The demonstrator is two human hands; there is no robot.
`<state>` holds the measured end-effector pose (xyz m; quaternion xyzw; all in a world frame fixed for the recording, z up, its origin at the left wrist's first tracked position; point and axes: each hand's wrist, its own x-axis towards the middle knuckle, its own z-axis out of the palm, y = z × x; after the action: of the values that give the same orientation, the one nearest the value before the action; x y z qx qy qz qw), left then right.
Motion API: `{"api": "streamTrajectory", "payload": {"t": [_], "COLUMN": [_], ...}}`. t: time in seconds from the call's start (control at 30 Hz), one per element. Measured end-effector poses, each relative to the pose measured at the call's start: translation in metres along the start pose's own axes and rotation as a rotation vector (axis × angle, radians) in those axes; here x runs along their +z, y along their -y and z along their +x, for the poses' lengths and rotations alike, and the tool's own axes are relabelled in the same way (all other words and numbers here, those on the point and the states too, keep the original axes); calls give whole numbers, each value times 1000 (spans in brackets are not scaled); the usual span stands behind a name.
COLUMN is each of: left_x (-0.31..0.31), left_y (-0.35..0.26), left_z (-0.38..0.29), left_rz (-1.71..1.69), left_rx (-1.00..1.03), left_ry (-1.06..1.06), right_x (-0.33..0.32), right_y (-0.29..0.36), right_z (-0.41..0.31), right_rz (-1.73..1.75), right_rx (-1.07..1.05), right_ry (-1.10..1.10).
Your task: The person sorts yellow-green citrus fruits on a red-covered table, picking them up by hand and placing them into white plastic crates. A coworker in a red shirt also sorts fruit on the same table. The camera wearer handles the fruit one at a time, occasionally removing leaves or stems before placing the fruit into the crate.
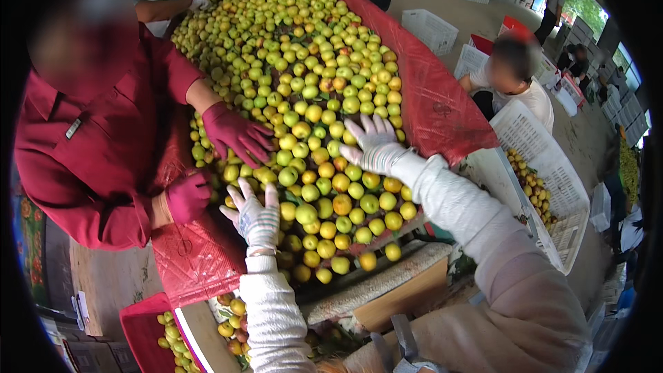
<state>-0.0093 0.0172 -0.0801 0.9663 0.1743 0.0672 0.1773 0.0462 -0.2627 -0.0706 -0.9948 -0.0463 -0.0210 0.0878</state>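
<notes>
A large heap of small round yellow-green fruits [311,191], plum-like and some blushed red, covers a sloping table lined with red woven plastic sheeting [440,109]. My left hand [257,217], in a white glove with striped cuff, rests with fingers spread at the heap's lower left edge. Farther up and to the right, my right hand [374,146] lies palm down against the fruits, its gloved fingers apart. Neither hand grips a fruit, as far as I can see. A few fruits sit at the padded front ledge [378,280].
Close on the left, a co-worker's magenta-gloved hand [235,132] touches the heap. Another person's gloved hand [199,4] is at the far end. A white plastic crate [549,166] with fruits stands right; a red bin [147,331] with fruits, lower left. A person [518,77] sits beyond the sheet.
</notes>
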Motion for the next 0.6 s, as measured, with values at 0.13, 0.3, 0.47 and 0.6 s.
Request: {"api": "streamTrajectory", "payload": {"t": [0.13,0.3,0.47,0.6], "left_x": [-11,1,7,13], "left_y": [-8,-2,-1,12], "left_z": [-11,-9,-8,5], "left_rz": [51,26,24,-93], "left_rx": [64,118,282,312], "left_ry": [42,-70,-220,-430], "right_x": [14,-7,-19,-22], "right_y": [32,41,91,95], "right_z": [-30,-37,17,30], "right_rz": [-19,167,-137,-271], "right_rx": [-272,-359,-253,-275], "right_ry": [54,123,368,551]}}
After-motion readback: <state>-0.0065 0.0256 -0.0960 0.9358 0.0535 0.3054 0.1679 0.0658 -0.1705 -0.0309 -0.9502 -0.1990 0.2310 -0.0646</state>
